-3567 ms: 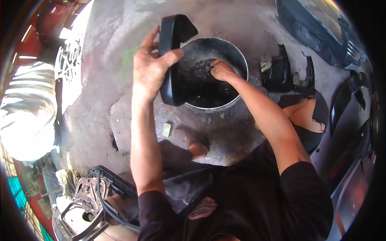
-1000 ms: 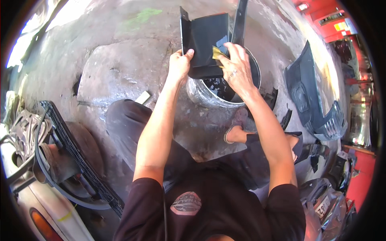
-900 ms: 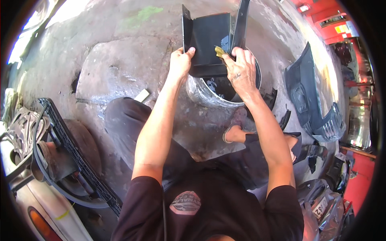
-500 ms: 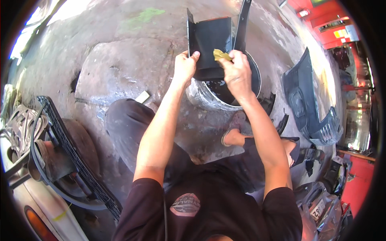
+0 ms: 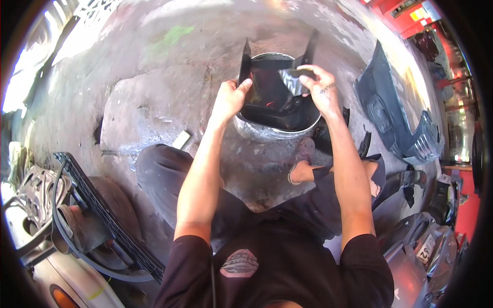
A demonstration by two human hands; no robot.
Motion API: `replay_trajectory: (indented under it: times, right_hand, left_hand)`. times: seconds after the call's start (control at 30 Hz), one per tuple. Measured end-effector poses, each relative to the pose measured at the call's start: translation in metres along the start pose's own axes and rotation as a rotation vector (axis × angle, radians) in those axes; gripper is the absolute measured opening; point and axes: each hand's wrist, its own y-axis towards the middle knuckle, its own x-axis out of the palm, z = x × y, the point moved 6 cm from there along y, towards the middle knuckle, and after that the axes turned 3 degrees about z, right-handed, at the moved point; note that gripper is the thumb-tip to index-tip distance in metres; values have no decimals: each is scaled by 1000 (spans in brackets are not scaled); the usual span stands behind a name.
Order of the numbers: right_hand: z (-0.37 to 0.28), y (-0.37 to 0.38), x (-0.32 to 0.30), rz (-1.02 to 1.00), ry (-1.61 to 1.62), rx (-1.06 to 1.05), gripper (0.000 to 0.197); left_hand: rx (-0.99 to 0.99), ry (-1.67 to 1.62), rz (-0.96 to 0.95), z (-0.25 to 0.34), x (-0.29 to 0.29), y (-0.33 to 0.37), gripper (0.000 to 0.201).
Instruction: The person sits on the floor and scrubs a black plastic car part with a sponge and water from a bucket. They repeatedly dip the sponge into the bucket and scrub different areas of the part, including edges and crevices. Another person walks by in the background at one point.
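My left hand [image 5: 231,97] is closed on the left edge of a black plastic panel [image 5: 261,84] with two raised side arms, its thumb lying on the inner face. The panel is held over a round metal bucket [image 5: 277,131] with dark liquid inside. In my right hand [image 5: 322,88], pinched between thumb and fingers, is a small thin sheet [image 5: 291,82] that looks like sandpaper; its visible face is dark, wet and shiny. It is blurred and sits near the panel's right arm, and whether the two touch I cannot tell.
A large grey bumper [image 5: 385,110] lies on the floor at the right. To the left are a black grille strip [image 5: 108,210] and other car parts. A small pale block [image 5: 181,139] is beside my left knee. Wrapped parts [image 5: 421,251] sit at the lower right.
The panel has come lower over the bucket. My right hand has moved right, away from the panel's face, and the sheet now shows a dark shiny side instead of a yellowish one.
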Motion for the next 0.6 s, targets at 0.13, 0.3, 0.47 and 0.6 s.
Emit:
replay_trajectory:
  times: [0.13,0.3,0.47,0.6]
  right_hand:
    - [36,-13,-7,12,229,165,17]
    - [38,-21,-6,19,461,259,16]
    - [31,-20,4,32,635,243,17]
    - [8,-28,18,-53,748,223,17]
  left_hand:
    - [158,231,218,-19,9,24,56]
    - [438,481,466,22,13,-4,72]
    - [778,227,382,76,23,-41,69]
    - [296,-741,-89,57,57,-27,65]
